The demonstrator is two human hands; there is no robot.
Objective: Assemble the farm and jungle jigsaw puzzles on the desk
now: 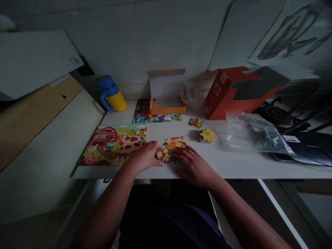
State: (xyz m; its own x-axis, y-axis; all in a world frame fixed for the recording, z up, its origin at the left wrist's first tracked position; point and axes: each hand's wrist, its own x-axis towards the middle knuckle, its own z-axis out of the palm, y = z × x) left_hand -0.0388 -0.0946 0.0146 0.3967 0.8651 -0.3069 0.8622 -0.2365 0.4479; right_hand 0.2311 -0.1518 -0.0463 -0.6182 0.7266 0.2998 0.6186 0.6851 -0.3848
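The fingers (183, 155) hide part of the jigsaw pieces (175, 142).

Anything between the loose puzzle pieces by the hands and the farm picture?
Yes, the left hand lies flat on the table between the loose puzzle pieces and the lower right corner of the farm picture. Nothing else visible does.

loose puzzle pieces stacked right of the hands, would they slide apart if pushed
Probably yes: the stack looks like a few thin cardboard pieces lying loose on the smooth white table, so the top ones would likely slip. Each piece should feel light and stiff.
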